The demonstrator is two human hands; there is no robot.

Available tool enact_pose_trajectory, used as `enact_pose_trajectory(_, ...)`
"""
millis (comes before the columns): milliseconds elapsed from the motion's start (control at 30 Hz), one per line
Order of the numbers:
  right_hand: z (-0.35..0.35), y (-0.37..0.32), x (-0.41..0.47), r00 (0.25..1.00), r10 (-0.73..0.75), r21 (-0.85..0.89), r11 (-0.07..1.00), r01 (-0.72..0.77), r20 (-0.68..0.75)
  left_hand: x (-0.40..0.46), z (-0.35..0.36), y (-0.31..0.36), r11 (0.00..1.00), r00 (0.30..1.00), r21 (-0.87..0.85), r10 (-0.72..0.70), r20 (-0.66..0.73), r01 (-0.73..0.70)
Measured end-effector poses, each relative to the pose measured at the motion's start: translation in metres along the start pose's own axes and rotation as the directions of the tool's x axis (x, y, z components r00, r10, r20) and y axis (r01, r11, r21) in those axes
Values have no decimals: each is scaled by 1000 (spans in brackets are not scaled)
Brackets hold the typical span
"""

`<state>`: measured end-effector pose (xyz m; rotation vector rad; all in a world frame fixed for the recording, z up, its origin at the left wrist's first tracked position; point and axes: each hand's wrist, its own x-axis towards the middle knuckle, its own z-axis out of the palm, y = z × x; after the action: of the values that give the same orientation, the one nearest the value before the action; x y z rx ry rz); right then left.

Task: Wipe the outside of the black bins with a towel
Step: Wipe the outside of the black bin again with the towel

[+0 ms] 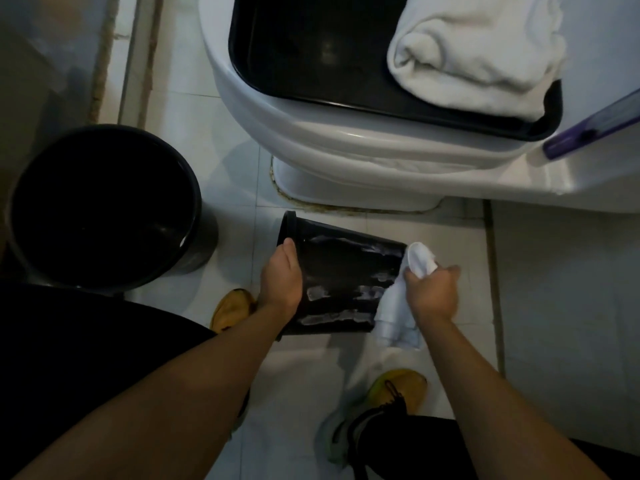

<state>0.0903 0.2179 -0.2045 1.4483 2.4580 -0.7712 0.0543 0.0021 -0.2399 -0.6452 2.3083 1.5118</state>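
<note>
In the middle of the frame, a small black bin [341,285] lies on its side over the floor tiles [554,289]. The left hand [281,278] grips its rim end, while the right hand [433,292] bunches a white towel [398,306] against the base end. Pale streaks, maybe soap, mark it. A bigger black bin [104,206] stands at left.

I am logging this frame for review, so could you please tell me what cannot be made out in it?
- Head view: the far side of the small black plastic bin faces away from the camera.
- Its rim is partly covered by the left hand.
- The right hand hides part of the white cloth towel it grips.
- The large round black bin is too dark inside to read.
- The purple flat object is cut off by the right edge.
</note>
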Motion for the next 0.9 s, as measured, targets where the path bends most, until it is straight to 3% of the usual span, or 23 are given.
enact_pose_trajectory(67,6,-7,-11,995,-98,-80,992,97,-7,3,1,2,999,1000,40,10,-1,-10)
enact_pose_trajectory(167,26,-18,-45,913,-376,25,926,377,157,8,3,3,994,1000,107,18,-2,-18)
enact_pose_trajectory(233,34,-16,-53,862,-449,69,893,446,237,10,2,1,992,1000,127,27,-6,-26)
enact_pose_trajectory(300,31,-6,-43,892,-416,33,908,417,175,9,1,1,990,1000,139,29,11,-30)
enact_pose_trajectory(367,18,2,-28,970,-241,54,970,238,43,9,1,2,989,999,142,35,20,-38)
enact_pose_trajectory(433,8,2,-18,997,-76,43,996,77,-30,7,1,3,988,999,150,43,8,-43)
enact_pose_trajectory(500,10,-3,-24,994,-112,-28,993,111,-4,5,1,3,986,1000,163,26,-10,-24)
enact_pose_trajectory(633,17,8,-45,929,-324,159,941,298,180,6,1,5,985,1000,170,7,0,-7)
enact_pose_trajectory(667,14,12,-39,941,-295,174,948,267,165,7,1,6,985,1000,171,8,2,-8)
enact_pose_trajectory(733,6,19,-21,994,-101,165,982,95,33,7,2,5,983,1000,180,21,8,-22)
enact_pose_trajectory(800,0,18,-7,998,45,123,992,-41,-33,6,2,5,984,1000,177,31,5,-31)
enact_pose_trajectory(900,-1,15,-8,999,-39,-21,999,39,6,0,0,4,983,999,178,33,6,-34)
